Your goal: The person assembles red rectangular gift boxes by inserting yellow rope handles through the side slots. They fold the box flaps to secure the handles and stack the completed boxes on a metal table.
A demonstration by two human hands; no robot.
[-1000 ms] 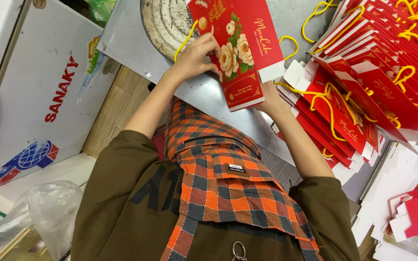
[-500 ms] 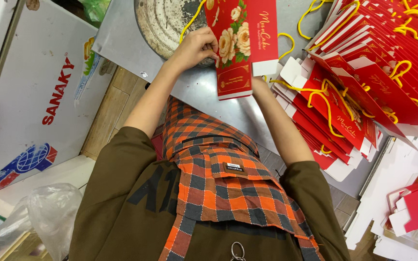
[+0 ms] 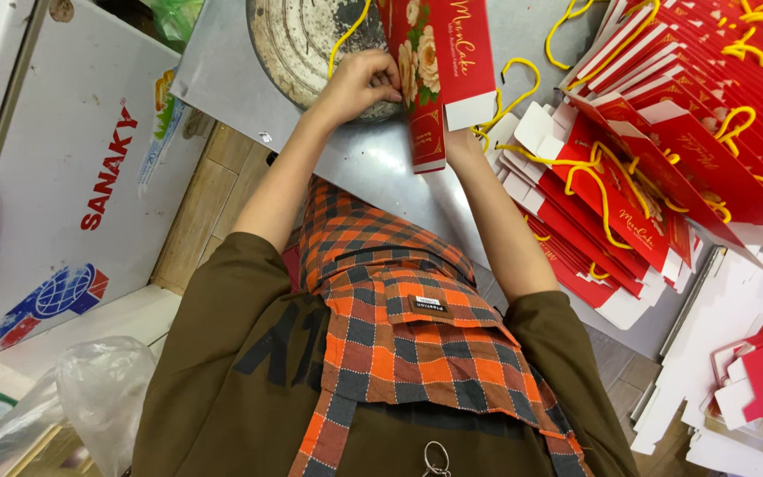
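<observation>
A red flowered paper bag [image 3: 439,75] stands upright on the grey tabletop [image 3: 373,168], flat red bags [image 3: 664,150] stacked right. The left hand [image 3: 359,84] pinches its left edge. The right hand [image 3: 463,141] is hidden behind it, its grip impossible to tell.

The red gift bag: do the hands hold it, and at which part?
Yes. The left hand grips the red gift bag at its left edge; the right hand is hidden behind it.

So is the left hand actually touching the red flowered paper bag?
Touching. In the head view the left hand has its fingertips pressed on the left edge of the red flowered paper bag, with no gap visible between them.
</observation>
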